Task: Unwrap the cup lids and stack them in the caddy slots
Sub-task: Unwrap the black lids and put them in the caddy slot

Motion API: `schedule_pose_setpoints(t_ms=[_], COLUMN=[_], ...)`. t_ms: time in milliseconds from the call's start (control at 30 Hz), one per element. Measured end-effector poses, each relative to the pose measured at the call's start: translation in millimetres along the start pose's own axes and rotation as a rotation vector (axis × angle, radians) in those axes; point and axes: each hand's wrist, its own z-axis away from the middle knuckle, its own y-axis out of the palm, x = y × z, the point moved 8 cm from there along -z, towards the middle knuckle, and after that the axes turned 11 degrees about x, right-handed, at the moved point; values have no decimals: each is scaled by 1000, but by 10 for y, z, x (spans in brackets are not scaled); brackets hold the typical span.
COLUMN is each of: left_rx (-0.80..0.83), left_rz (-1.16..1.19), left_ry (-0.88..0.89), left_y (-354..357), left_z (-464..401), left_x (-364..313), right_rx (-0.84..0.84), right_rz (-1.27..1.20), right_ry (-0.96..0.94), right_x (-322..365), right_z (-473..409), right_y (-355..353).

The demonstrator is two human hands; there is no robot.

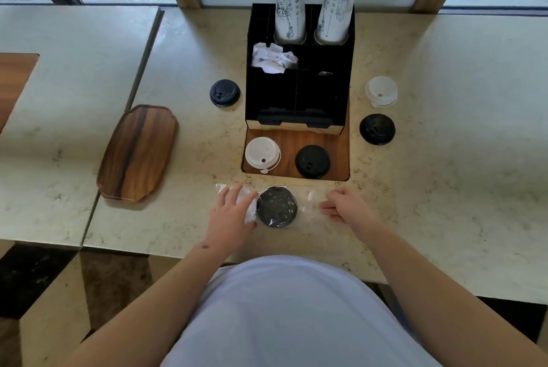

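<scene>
Near the surface [444, 159] edge, the left hand [234, 209] gripped wrapped white lids [248, 206] beside a wrapped black lid [276, 206]; the right hand [344, 203] pinched the plastic wrap [311, 200].

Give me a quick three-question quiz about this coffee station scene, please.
1. True or false: the black lid between the two hands is still under clear wrap.
2. What stands in the caddy's back slots: A cups, B spoons, C lids?
3. How many loose black lids lie outside the wrap?

Key: 1 true. 2 A, paper cups. 3 Three.
</scene>
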Motion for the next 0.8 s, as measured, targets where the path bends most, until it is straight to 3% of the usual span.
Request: schedule_pose_setpoints(t_ms=[233,400,633,700,800], left_rx=[-12,-12,-24,-24,-28], left_rz=[17,0,-4,-2,21], left_ry=[5,4,19,20,29], left_y=[-23,-23,-33,-37,-36], left_z=[-5,-3,5,6,16], left_x=[14,11,8,4,10], right_rx=[4,107,250,353,456], right_rz=[189,-42,-421,-437,-230], right_ry=[-124,-144,-6,63,101], right_x=[87,107,-50,-116,-149], right_z=[-2,-4,16,35,45], right_y=[10,13,63,129,206])
